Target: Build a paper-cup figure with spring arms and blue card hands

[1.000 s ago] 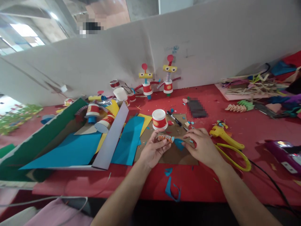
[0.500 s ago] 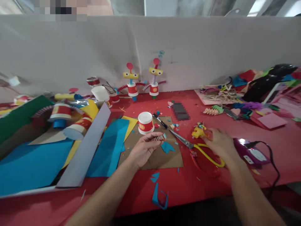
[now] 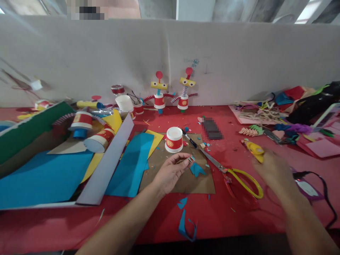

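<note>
My left hand [image 3: 172,171] is closed in a pinch over the brown cardboard sheet [image 3: 156,180]. Between its fingertips is a small folded paper spring [image 3: 190,159], mostly covered by the fingers. Just beyond stands an upturned red and white paper cup [image 3: 174,140]. My right hand [image 3: 275,173], blurred by motion, is wrapped round a yellow glue gun [image 3: 255,150], whose nozzle points left and away from me. Large scissors [image 3: 224,170] with one yellow and one red handle lie between my hands, blades toward the cup. A black pen [image 3: 190,139] rests beside the cup.
Two cup figures [image 3: 159,101] with spring arms stand by the grey partition [image 3: 119,53]. An open box [image 3: 108,159] of coloured paper and cups fills the left. Blue scraps [image 3: 187,226] lie in front. At right are a purple power socket [image 3: 309,187], its black cord and craft sticks [image 3: 261,113].
My right hand has moved right with the glue gun, lifting and turning it. The paper spring in my left hand now shows less. The whole view has shifted, with things appearing farther right.
</note>
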### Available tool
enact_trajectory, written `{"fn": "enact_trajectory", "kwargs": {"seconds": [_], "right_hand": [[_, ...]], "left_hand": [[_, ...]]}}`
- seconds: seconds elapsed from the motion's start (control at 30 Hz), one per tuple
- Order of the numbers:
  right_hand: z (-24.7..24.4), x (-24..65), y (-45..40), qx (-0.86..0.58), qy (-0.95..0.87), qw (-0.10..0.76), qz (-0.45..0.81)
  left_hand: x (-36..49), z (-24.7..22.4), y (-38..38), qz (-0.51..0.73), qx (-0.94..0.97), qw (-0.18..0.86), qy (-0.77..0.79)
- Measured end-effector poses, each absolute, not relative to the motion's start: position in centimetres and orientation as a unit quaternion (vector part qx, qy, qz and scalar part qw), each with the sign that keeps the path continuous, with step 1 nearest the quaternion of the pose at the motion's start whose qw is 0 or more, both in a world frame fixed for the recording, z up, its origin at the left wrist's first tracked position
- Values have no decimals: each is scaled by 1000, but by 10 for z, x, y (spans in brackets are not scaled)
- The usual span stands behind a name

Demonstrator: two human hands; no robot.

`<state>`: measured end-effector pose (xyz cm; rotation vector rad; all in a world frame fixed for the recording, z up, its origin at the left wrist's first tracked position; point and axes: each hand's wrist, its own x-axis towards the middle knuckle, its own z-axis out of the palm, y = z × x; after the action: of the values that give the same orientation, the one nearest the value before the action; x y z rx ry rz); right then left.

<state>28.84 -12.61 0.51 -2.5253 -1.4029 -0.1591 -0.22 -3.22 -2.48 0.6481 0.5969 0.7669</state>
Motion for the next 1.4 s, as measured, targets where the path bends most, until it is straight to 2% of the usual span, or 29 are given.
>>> {"fn": "enact_trajectory", "kwargs": {"seconds": [0.1, 0.2, 0.43, 0.73, 1.4], "right_hand": [[13, 265, -145, -852, -479, 204, 54], [15, 230, -164, -762, -534, 322, 174], [3, 174, -181, -670, -553, 454, 198], [-12, 170, -184, -669, -522, 469, 246], [-3, 171, -183, -656, -543, 456, 259]], "left_hand": [[-3, -25, -32, 365, 306, 837, 271], [-4, -25, -32, 371, 307, 832, 275], [-6, -21, -34, 369, 328, 823, 282], [-6, -21, -34, 371, 352, 812, 281], [-6, -21, -37, 368, 386, 796, 286]]}}
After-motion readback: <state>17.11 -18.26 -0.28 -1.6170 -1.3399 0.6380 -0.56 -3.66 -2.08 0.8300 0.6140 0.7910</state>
